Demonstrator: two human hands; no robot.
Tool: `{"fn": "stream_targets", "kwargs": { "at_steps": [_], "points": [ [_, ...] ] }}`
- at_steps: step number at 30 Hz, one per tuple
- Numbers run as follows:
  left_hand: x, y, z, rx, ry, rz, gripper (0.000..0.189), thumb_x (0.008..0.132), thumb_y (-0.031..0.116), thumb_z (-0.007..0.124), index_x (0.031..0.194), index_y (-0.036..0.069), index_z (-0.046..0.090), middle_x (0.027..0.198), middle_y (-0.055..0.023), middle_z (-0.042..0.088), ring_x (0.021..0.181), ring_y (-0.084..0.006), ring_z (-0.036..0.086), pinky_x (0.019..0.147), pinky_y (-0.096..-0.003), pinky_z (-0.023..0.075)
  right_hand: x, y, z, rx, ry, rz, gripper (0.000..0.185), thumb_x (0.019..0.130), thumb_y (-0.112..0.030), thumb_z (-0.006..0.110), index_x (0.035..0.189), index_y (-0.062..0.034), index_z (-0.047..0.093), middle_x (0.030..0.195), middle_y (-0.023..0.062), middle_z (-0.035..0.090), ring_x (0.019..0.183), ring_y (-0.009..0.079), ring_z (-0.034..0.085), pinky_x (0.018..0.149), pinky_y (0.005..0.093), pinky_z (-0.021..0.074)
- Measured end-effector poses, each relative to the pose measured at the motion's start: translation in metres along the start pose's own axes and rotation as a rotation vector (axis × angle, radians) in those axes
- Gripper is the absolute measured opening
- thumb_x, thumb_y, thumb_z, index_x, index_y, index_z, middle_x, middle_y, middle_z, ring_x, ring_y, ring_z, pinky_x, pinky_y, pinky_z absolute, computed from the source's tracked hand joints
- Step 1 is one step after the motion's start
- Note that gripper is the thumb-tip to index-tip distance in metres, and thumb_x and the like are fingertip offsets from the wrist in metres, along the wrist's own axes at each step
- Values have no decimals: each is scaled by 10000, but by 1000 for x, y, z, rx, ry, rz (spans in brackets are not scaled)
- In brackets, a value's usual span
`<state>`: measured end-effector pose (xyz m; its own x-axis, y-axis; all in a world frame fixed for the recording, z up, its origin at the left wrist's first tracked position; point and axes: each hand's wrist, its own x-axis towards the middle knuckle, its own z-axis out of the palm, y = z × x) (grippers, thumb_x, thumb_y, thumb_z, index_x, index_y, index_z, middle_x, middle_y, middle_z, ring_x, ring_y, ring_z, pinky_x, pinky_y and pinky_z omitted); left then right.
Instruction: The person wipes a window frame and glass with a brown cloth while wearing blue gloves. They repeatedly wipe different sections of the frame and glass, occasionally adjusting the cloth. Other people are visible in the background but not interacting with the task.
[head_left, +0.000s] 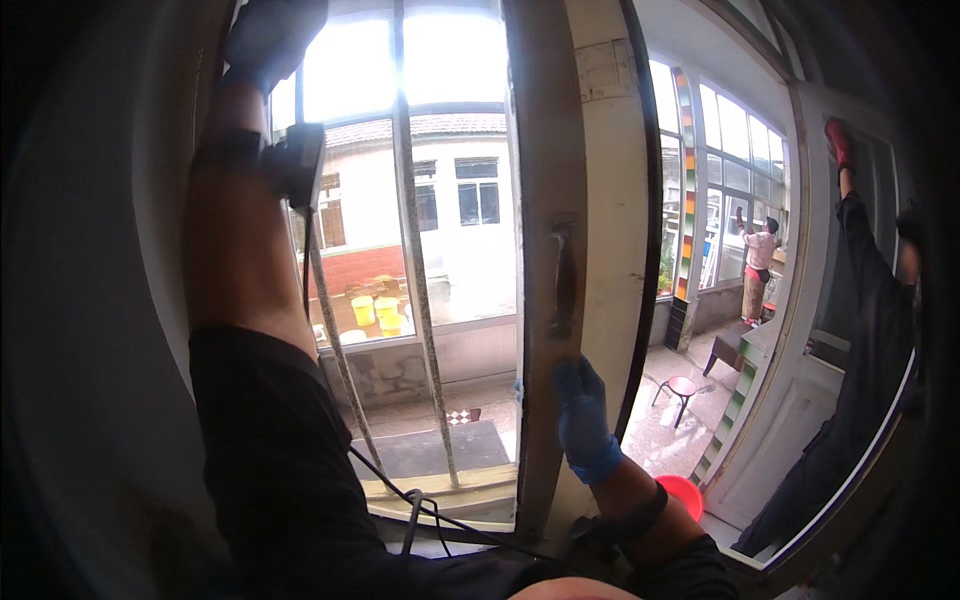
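Observation:
My left hand (274, 41), in a glove that looks dark against the glare, is raised to the upper left corner of a barred window (457, 300). Its fingers are too dim to show whether they hold anything. A dark box-shaped device (300, 161) with a cable sits by that wrist. Lower down, my right hand (585, 424) wears a blue glove and grips an upright brown frame post (544, 442); a bit of blue shows at the post's far edge. A worn pull handle (564, 281) is fixed to the post above this hand.
Upright metal bars (424, 300) cross the window. A black cable (450, 517) runs below my arms. Rightward are a red basin (681, 495), a stool (681, 386) and a person in dark clothes (862, 360) reaching up a door. Another person (759, 255) stands by far windows.

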<state>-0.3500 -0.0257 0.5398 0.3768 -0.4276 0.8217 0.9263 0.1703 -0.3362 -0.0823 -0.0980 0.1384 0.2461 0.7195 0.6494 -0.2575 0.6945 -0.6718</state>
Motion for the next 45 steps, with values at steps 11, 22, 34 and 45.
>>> {"fn": "stream_targets", "kwargs": {
  "at_steps": [11, 22, 34, 45],
  "points": [
    [-110, -1, -63, 98, 29, 277, 286, 843, 86, 560, 1126, 42, 564, 970, -86, 608, 801, -197, 593, 749, -268, 490, 0, 4, 4, -106, 100, -143, 220, 973, -241, 524, 933, -40, 605, 798, -70, 496, 744, 34, 428, 653, 208, 378],
    [-426, 99, -251, -729, -822, -224, 676, 671, 445, 708, 1189, 62, 502, 1104, -168, 471, 1075, -381, 419, 958, -500, 297, 5, 10, -10, -143, 25, -153, 312, 995, -306, 458, 978, -38, 617, 865, -12, 581, 807, 65, 521, 761, 234, 438],
    [-390, 133, -233, -705, -556, -217, 697, 719, 468, 675, 1240, 42, 493, 1255, -232, 450, 1170, -416, 424, 995, -567, 265, 6, 7, -3, -121, 20, -149, 339, 994, -316, 444, 995, -24, 616, 866, 56, 644, 746, 124, 611, 702, 252, 500],
    [-95, 68, -78, -689, 419, 68, 201, 799, 162, 628, 984, 82, 620, 978, -57, 625, 814, -235, 610, 680, -304, 507, -1, -6, 9, -69, 6, -156, 281, 976, -286, 500, 1040, -36, 612, 889, 30, 636, 765, 106, 597, 676, 253, 493]
  ]
}}
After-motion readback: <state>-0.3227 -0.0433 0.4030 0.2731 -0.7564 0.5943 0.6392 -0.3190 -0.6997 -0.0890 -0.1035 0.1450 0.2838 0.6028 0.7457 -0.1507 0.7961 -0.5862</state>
